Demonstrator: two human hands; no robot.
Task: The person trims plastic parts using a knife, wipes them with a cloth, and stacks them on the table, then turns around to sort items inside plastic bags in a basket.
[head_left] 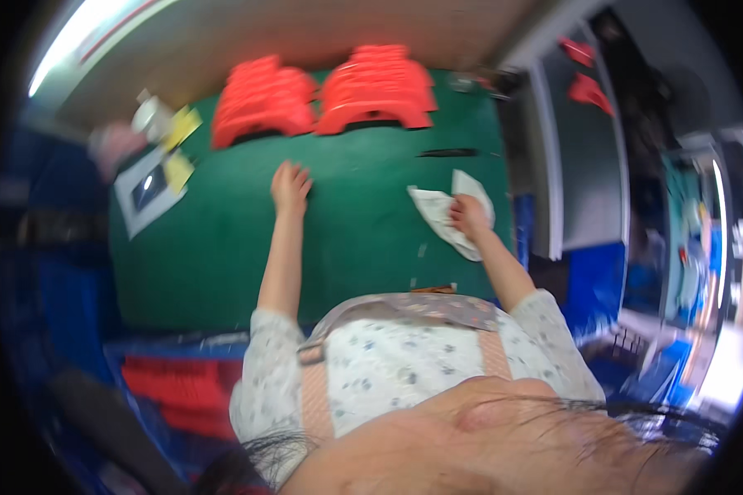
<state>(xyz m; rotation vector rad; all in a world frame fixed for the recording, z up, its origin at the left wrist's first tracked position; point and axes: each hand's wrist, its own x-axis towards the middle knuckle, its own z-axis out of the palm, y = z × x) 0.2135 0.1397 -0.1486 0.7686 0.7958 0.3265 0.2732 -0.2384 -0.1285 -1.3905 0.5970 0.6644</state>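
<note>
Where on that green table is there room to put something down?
Bare patches: between the left hand and the white cloth; also between the left forearm and white sheet. Crowded: the far edge, with red stacks.

No text, label, number or sign readable. Yellow slips (182,126), upper left of frame: too blurred and small to tell any writing. White sheet (130,206) just below, left of frame: dark rectangle (149,190) on it, any print illegible.
</note>
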